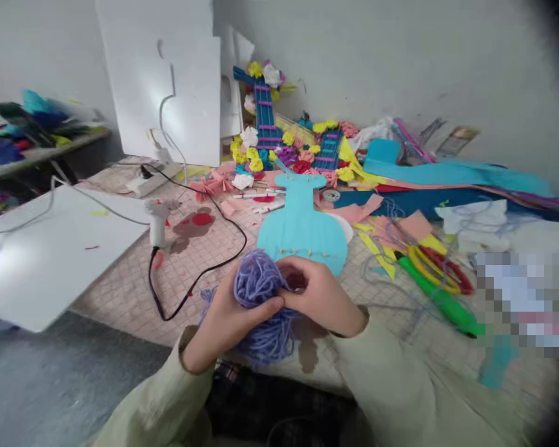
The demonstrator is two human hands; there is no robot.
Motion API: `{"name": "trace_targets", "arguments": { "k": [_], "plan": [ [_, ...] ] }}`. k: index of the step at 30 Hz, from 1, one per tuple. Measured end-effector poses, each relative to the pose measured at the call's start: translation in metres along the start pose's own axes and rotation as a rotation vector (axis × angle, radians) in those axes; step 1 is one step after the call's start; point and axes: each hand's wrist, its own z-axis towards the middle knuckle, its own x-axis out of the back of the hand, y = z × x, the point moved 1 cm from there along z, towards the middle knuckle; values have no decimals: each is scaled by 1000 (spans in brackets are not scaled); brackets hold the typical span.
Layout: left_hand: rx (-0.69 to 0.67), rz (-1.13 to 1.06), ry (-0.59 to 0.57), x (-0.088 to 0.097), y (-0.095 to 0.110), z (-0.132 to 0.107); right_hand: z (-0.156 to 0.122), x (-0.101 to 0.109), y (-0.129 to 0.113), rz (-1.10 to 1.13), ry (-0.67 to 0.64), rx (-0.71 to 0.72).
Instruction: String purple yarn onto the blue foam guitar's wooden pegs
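Two hands close on a tangle of purple yarn (255,280) at the near edge of a cluttered craft table (121,279).

The left hand (230,320) cups the yarn from below and from the left, its thumb pressed across the front. The right hand (323,295) meets it from the right, fingers curled in and pinching strands at the side of the bundle. More yarn hangs loose beneath both hands, by the table edge. Just beyond lies a blue guitar-shaped cutout (302,226), its wide end close behind the yarn. To the left, a white glue gun (157,218) stands on the tiled surface, its black cord (200,273) looping toward the hands. A green tool (440,301) and yellow and red rings (440,270) lie to the right, and paper flowers (251,155) are piled near the wall.
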Motion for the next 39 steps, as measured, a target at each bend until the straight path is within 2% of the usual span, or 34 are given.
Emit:
{"name": "trace_targets", "arguments": {
  "k": [6, 8, 10, 14, 18, 21, 24, 27, 29, 31, 34, 37, 39],
  "plan": [
    [-120, -36, 6, 0, -5, 5, 2, -4, 1, -45, 89, -47],
    [-63, -105, 27, 0, -4, 5, 3, -3, 0, -24, 128, -55],
    [70, -218, 70, 0, -3, 4, 4, 0, -1, 48, 133, -80],
    [342, -438, 94, 1, -4, 2, 5, 3, 0, 442, 28, -204],
    [456, -587, 137, 5, -7, 1, 4, -3, 2, 863, -85, -275],
    [490, -684, 52, 5, -8, 0, 1, -10, 3, 1056, -143, -259],
    [522, -798, -46, 3, -7, 0, -1, -15, 1, 1157, -223, -239],
    [531, -837, -84, 3, -6, -2, -1, -15, 0, 1179, -278, -214],
    [506, -776, -41, 6, -5, -4, -1, -13, 0, 1122, -278, -188],
    [442, -668, 13, 12, -4, -6, -1, -11, 1, 999, -237, -144],
    [355, -574, 7, 18, -2, -7, -2, -9, 1, 768, -119, -59],
    [394, -673, 1, 18, -1, -6, -2, -10, 2, 680, -74, -23],
    [478, -782, -49, 14, -1, -5, -2, -11, 4, 733, -152, -54]
  ]
}}
